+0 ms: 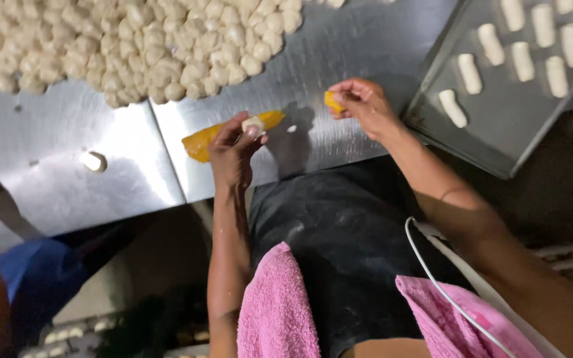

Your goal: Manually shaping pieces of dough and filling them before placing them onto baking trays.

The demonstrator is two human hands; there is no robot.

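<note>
- At upper right, I'm seeing a metal tray (499, 132) carrying ten rolled dough pieces (469, 73) in rows, some cropped.
- I'm pinching one small dough lump (253, 124) in my left hand (232, 149), fingers closing on it.
- My right hand (365, 105) is gripping one yellow filling bit (332, 101).
- One yellow filling strip (201, 140) is lying on the steel table (339, 53), long axis running lower-left to upper-right, under my left hand.
- A big dough pile (134, 46) is sitting top left; too many to count.

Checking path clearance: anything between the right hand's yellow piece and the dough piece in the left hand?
Nothing visible. The right hand pinches the yellow piece; the left hand holds the dough piece. Only bare steel table and a small crumb lie between them.
</note>
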